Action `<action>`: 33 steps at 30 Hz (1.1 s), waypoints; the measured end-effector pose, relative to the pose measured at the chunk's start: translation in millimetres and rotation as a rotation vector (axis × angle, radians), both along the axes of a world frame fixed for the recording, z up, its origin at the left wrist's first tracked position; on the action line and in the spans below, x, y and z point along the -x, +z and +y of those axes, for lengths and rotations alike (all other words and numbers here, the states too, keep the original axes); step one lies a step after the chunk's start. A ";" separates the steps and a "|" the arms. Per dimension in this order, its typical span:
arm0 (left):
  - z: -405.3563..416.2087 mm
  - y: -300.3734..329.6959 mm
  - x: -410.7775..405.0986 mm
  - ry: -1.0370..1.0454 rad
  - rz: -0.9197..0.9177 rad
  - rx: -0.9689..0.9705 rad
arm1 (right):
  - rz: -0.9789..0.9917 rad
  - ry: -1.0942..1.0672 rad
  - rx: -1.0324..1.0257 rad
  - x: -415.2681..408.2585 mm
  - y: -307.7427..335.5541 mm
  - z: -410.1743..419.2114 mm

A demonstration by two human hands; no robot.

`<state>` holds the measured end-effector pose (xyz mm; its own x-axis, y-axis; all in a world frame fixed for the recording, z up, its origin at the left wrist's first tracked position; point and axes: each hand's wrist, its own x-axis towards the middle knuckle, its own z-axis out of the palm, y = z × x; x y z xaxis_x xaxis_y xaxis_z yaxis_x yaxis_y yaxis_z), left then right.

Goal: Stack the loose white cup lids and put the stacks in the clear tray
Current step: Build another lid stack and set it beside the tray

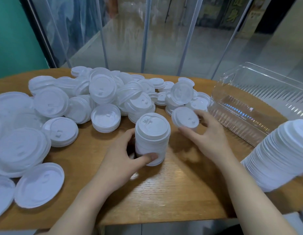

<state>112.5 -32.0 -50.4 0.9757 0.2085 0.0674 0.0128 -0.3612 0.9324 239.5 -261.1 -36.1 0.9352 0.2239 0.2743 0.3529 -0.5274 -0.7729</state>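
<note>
left hand grips lid stack on table; right hand holds single lid.

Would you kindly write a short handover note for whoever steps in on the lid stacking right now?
Left hand grips the upright lid stack at mid-table.
Right hand pinches a single lid, not yet on that stack.
Clear tray, far right, looks empty.
Tall finished stack lies tilted beside the tray, not inside.
Left to do: the loose lid pile, then put both stacks in the tray.
</note>
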 end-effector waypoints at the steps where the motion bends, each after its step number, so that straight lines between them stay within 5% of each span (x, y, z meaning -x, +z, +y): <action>1: 0.0 0.1 0.3 0.000 -0.003 -0.001 | -0.023 0.003 -0.084 4.7 8.7 2.6; 5: -0.1 0.1 1.1 0.002 -0.010 -0.006 | -0.075 0.141 -0.227 31.8 36.5 19.9; 20: -2.1 2.4 1.0 -0.024 -0.016 0.019 | -0.039 0.284 0.049 49.8 30.0 44.5; 33: -2.5 1.7 0.4 -0.023 -0.023 -0.003 | -0.052 0.340 0.053 48.4 31.5 42.9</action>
